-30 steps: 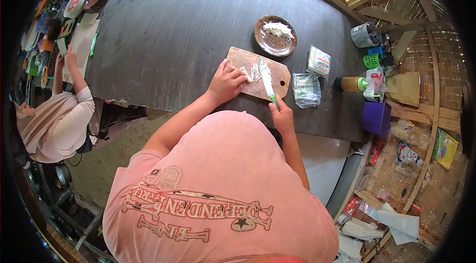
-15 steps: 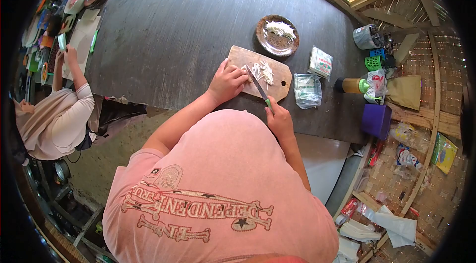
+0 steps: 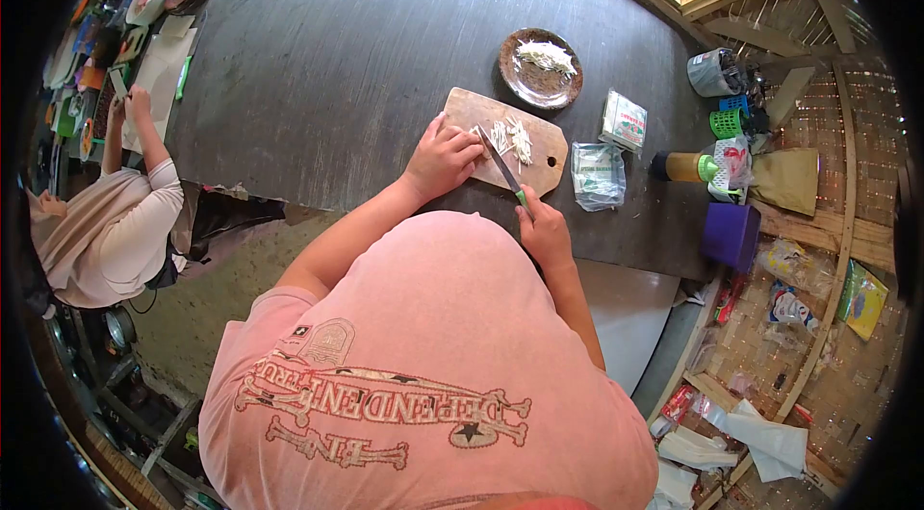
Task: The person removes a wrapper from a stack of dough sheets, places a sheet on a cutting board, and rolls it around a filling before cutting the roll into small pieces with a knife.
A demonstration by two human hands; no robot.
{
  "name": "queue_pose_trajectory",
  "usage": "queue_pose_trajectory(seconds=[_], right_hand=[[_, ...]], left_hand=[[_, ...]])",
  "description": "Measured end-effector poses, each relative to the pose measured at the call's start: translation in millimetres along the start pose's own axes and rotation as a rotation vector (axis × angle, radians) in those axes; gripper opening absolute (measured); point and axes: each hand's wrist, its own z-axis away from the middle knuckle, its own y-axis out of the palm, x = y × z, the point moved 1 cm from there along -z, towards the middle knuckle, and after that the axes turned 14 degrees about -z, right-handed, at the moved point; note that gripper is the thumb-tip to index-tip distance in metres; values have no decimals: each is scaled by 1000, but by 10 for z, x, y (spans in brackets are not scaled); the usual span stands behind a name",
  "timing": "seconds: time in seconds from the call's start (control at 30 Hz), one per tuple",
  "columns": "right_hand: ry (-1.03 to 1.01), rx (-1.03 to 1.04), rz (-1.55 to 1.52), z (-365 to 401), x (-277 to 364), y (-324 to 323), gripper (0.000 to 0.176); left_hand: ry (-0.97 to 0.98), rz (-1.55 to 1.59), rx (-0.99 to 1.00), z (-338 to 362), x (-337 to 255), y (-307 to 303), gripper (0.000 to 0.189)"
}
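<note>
Two hands over the worktop (image 3: 337, 77) — nearest is the right hand (image 3: 546, 226), wrapped round the green handle of the knife (image 3: 502, 165), its forearm coming up beside the pink shirt (image 3: 452, 318). Look at that line: the knife slants forward and leftward, its blade lying between the left fingers and the white strips (image 3: 520, 140), loose on the wooden board (image 3: 472, 106) just right of the steel. Closer to those strips is the left hand (image 3: 445, 160), fingers curled on the board's left part — whatever they pin, I can't tell. Right of the board sits a wrapped packet (image 3: 598, 175); farther out, a brown plate (image 3: 539, 98) carries a heap of similar strips (image 3: 547, 56).
</note>
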Motion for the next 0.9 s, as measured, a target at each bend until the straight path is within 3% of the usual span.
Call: queue_pose_trajectory(seconds=[0.63,0.9], right_hand=[[-22,53,222,-55,20,-95,46],[-33,0,229,-141,-83,281,47]], left_hand=[[-7,-70,-18,24,0,5,30],[35,-88,10,12,8,8,28]])
